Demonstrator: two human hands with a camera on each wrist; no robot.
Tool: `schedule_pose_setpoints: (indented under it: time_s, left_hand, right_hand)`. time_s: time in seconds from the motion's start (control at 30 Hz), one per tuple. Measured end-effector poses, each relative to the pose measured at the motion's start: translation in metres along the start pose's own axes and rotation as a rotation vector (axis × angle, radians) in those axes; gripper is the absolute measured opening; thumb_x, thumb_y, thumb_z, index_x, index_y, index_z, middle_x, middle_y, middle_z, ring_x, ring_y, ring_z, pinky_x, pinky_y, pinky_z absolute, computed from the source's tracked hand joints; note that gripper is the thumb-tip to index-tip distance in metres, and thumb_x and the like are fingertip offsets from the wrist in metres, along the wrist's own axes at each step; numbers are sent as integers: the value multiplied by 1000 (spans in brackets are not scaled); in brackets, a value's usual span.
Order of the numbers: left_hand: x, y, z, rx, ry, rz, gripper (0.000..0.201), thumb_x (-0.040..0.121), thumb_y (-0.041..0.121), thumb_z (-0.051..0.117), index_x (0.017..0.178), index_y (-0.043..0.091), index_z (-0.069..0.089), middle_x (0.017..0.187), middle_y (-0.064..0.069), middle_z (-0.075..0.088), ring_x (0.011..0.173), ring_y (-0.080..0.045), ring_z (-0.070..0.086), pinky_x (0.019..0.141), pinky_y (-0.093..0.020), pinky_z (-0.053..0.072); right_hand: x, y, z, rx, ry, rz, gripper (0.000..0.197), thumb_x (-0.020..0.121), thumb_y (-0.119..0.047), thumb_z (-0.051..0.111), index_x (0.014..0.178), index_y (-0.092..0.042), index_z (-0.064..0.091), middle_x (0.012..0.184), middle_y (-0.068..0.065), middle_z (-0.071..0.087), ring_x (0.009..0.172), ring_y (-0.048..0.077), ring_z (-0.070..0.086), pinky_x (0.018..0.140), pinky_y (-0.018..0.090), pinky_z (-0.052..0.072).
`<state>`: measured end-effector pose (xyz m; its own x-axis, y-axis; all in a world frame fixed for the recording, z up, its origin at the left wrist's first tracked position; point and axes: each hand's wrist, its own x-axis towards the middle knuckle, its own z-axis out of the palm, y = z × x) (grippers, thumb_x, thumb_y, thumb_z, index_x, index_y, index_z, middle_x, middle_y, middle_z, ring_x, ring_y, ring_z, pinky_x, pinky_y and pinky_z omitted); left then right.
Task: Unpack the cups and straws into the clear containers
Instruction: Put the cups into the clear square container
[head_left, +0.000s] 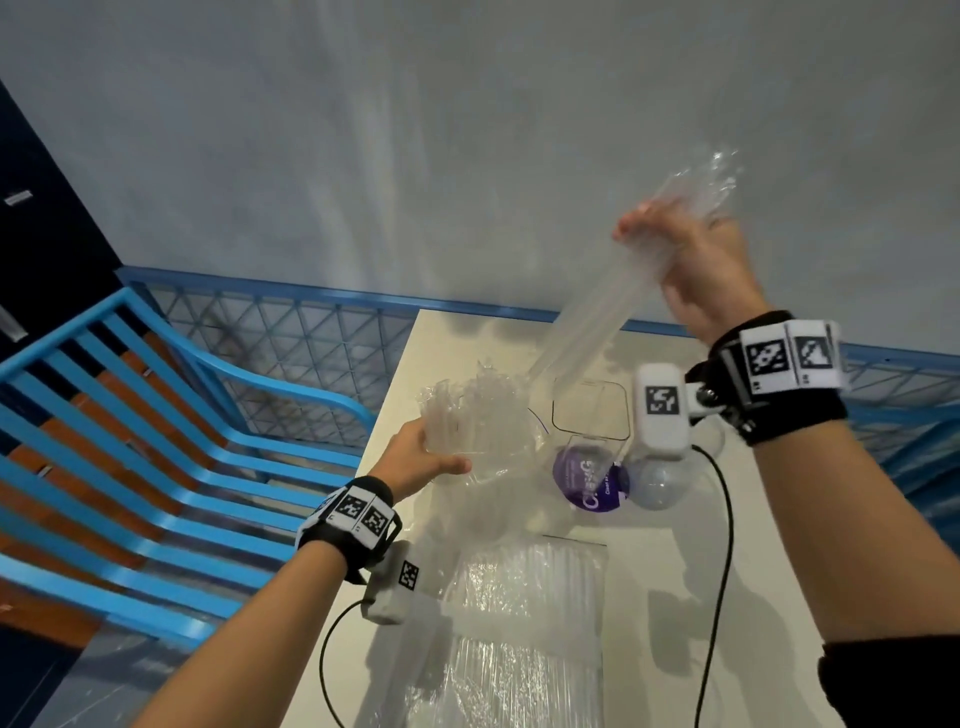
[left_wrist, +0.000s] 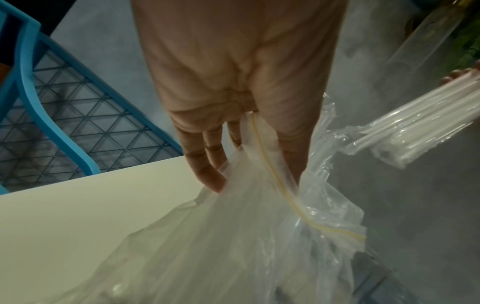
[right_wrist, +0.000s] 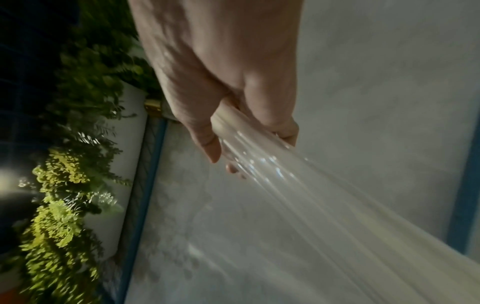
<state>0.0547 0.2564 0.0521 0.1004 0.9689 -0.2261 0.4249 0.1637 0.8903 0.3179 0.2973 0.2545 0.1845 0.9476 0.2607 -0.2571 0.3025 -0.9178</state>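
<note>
Straws (head_left: 587, 322): wrapped bundle gripped in right hand (head_left: 696, 260), raised; left hand (head_left: 415, 457) clutches zip bag (head_left: 467, 426) w/ more. Clear container (head_left: 589, 413), purple-label cups (head_left: 589, 480) on tabletop (head_left: 670, 561).

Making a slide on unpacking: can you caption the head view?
Right hand lifts a wrapped bundle of straws while the left hand holds the plastic bag above the table.

The table (head_left: 665, 561) is cream. The chair (head_left: 156, 415) is bright blue with slats, over an orange-brown floor. The bag (left_wrist: 233, 236) is clear with a yellow zip line. The straws (head_left: 587, 317) are clear. The label (head_left: 587, 480) is purple with white lettering. The wristbands (head_left: 779, 374) are black with black-and-white square markers.
</note>
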Motion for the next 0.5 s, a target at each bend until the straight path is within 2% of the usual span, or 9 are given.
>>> schedule_pose_setpoints:
  time_s: [0.1, 0.2, 0.27, 0.33, 0.43, 0.5]
  left_hand:
    - [0, -3, 1, -7, 2, -3, 58, 69, 18, 84, 122, 13, 58, 113, -3, 68, 107, -22, 63, 95, -35, 49]
    - [-2, -8, 3, -21, 19, -9, 55, 69, 19, 84, 119, 15, 60, 112, -2, 68, 106, -21, 64, 97, -39, 50]
    - [-4, -11, 4, -31, 31, -3, 51, 70, 18, 84, 114, 18, 60, 110, -1, 69, 105, -21, 64, 97, -39, 50]
    - [-7, -13, 5, -35, 35, 4, 51, 70, 18, 84, 115, 20, 59, 110, -1, 69, 105, -21, 64, 96, -39, 51]
    - [-10, -14, 6, -42, 37, 2, 51, 71, 19, 84, 116, 19, 60, 110, 0, 70, 105, -19, 65, 97, -40, 51]
    - [-12, -13, 7, -39, 39, 1, 47, 72, 18, 83, 113, 21, 60, 109, 0, 70, 104, -19, 65, 96, -39, 51]
  right_hand:
    - [10, -2, -17, -134, 127, -104, 19, 71, 4, 67, 67, -14, 63, 68, 0, 63, 69, 19, 60, 71, 33, 52]
    - [7, 39, -29, -343, 203, -84, 13, 75, 0, 67, 74, -12, 64, 74, -3, 65, 71, 10, 62, 71, 31, 52]
    - [-3, 81, -34, -397, 209, -17, 12, 76, -6, 70, 79, -17, 65, 82, -1, 66, 79, 13, 63, 77, 34, 53]
    - [-15, 119, -40, -457, 269, 85, 11, 77, -10, 70, 87, -12, 67, 88, 3, 67, 83, 17, 62, 78, 33, 50]
    - [-26, 150, -45, -572, 348, 287, 22, 80, -17, 71, 99, -8, 64, 96, 8, 64, 95, 28, 62, 80, 33, 46]
    - [-26, 154, -48, -695, 325, 384, 40, 80, -26, 73, 110, -2, 61, 111, 13, 64, 106, 31, 59, 79, 27, 40]
